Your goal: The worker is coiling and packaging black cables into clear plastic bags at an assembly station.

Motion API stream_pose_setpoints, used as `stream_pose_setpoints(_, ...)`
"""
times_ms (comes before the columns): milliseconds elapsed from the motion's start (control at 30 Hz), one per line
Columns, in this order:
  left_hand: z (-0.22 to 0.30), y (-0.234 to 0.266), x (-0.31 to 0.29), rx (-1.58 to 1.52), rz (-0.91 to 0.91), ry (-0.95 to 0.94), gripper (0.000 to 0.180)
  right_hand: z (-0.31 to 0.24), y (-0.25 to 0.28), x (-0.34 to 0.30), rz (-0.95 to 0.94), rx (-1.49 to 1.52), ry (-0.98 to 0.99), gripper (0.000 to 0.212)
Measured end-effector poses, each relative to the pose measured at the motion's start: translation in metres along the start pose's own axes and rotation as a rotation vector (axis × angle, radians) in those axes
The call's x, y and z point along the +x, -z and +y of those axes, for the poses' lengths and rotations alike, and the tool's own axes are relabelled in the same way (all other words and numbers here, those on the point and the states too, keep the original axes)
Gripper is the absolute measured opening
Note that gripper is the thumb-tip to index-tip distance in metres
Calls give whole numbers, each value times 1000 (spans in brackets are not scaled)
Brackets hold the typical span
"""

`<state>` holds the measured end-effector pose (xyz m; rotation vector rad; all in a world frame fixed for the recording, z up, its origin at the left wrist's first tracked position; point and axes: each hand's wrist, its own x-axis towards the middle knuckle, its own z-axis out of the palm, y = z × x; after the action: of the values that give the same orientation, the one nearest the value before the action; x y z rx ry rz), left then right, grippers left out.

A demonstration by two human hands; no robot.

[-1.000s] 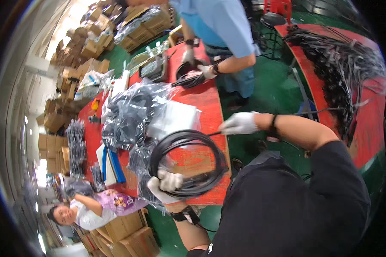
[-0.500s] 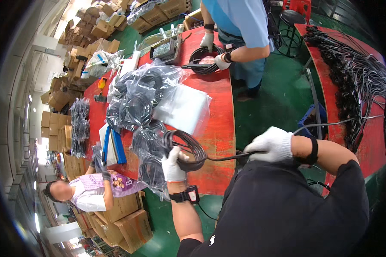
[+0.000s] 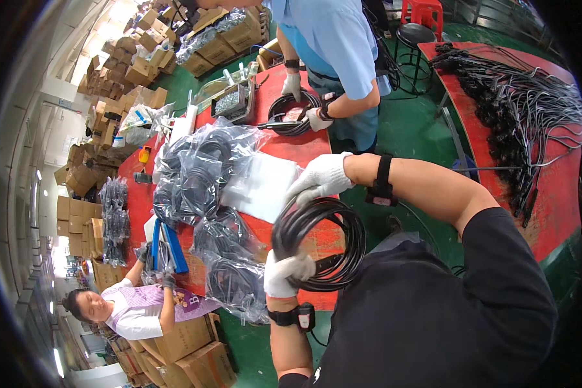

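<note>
A thick coil of black cable (image 3: 355, 242) hangs between my white-gloved hands above the red table's near edge. My left hand (image 3: 288, 271) is wrapped round the lower left of the loops. At the coil's top, my right hand (image 3: 320, 181) has its fingers closed on the cable. Left of the coil lie clear plastic bags with black cable coils inside (image 3: 229, 275). Beyond my right hand is a stack of flat white plastic sheets (image 3: 258, 184).
Across the red table (image 3: 304, 147), a person in light blue handles another black cable coil (image 3: 291, 116). A metal tray of small parts (image 3: 233, 102) stands nearby. Many loose cables (image 3: 517, 116) cover the right table. At left, another person holds clear bags beside a blue-edged holder (image 3: 168, 249).
My right hand has swung from the cable's trailing length on the right up to the coil's top. The coil is now larger and more open, facing me.
</note>
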<state>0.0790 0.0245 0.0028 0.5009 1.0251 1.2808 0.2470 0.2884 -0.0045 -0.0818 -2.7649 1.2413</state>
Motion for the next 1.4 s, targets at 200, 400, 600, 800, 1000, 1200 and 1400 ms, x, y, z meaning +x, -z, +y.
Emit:
stream_pose_setpoints(200,13,60,-36,-592,97,-348,26,47,-69,-110,3,203,-386,52)
stream_pose_setpoints(400,39,92,-39,-700,399,-463,17,-7,-96,-244,152,213,-696,36)
stream_pose_setpoints(600,11,67,-9,-201,584,-222,10,-91,-41,-160,-39,-63,-187,26)
stream_pose_setpoints(800,-6,22,16,205,273,-96,29,-126,-18,-59,-26,-214,71,20)
stream_pose_setpoints(1000,-14,-3,17,40,-200,-110,47,-58,-1,-3,194,-149,169,39)
stream_pose_setpoints(1200,-19,-3,12,-89,-286,-49,32,-25,-2,4,-101,174,24,49)
stream_pose_setpoints(1400,-14,42,-27,-436,-129,-396,40,36,-49,-82,62,13,-401,48)
